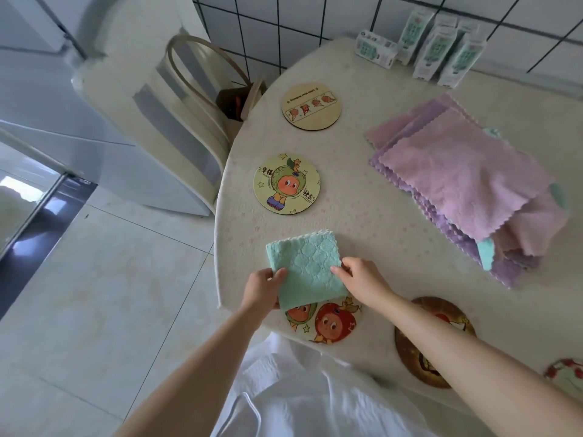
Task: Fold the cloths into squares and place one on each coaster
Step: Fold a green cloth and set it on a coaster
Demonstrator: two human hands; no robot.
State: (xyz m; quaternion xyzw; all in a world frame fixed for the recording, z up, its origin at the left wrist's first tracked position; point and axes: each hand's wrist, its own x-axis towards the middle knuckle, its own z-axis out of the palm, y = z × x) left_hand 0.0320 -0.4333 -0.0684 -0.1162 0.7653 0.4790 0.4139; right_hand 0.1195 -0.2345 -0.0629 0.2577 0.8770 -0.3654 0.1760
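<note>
A green cloth [304, 268], folded into a square, lies at the table's near left edge and partly covers a round coaster [328, 324] printed with two cartoon faces. My left hand [262, 287] pinches the cloth's left edge, thumb on top. My right hand [362, 279] holds its right edge with the fingertips. Two more round coasters lie bare farther back: one with a green-hooded figure [286, 183] and a pale wooden one [311, 106]. A brown coaster [410, 351] lies under my right forearm.
A loose pile of pink, purple and green cloths [467, 184] covers the right of the table [362, 209]. Several small cartons [435, 48] stand at the back by the tiled wall. Another coaster [568, 373] shows at the right edge. A chair [176, 121] stands left of the table.
</note>
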